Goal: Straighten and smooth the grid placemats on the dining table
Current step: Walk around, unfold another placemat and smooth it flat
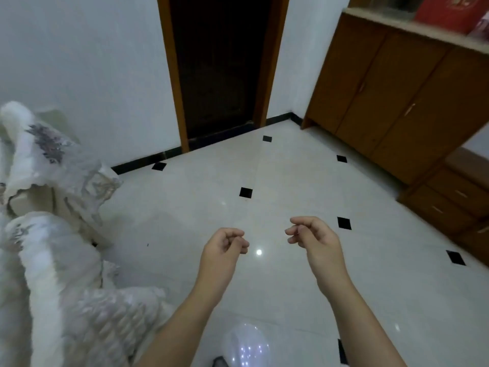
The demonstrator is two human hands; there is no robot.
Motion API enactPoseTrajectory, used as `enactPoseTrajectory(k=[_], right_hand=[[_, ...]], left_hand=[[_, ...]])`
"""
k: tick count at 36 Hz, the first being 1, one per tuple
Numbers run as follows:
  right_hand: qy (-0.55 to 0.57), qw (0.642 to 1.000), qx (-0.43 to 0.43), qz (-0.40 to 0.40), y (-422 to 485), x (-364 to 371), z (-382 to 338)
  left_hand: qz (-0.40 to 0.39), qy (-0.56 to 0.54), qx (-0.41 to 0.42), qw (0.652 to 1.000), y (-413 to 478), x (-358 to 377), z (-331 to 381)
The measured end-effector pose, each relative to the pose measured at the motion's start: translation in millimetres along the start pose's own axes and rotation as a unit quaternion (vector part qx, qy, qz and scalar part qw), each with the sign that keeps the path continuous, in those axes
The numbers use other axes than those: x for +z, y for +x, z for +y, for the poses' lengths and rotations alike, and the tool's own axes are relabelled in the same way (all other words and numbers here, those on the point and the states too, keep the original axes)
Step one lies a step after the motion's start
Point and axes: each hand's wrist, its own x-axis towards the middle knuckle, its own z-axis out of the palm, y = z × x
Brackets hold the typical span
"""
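No placemat and no dining table are in view. My left hand [225,245] and my right hand [312,238] hang in front of me over the white tiled floor [291,181], a short gap between them. Both hands hold nothing, and their fingers are loosely curled inward. Both forearms are bare and reach in from the bottom edge.
A white patterned cover over furniture [53,234] fills the left side. A dark doorway with a wooden frame [219,67] stands ahead. Brown wooden cabinets [397,102] line the right wall, with a red box [455,11] on top. Black square insets dot the floor.
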Motion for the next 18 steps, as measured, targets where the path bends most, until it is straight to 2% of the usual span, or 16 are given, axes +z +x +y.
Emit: enactPoseTrajectory(k=[8,18], right_hand=[[0.023,0.998,0.046,-0.037,114.3,40.2,2.2],[0.026,0.996,0.001,-0.081,320.5,88.0,-37.7]], left_hand=[[0.075,0.022,-0.036,0.996,106.1,-2.3,14.6],[0.141,0.004,0.005,0.990,288.2,17.4,60.1]])
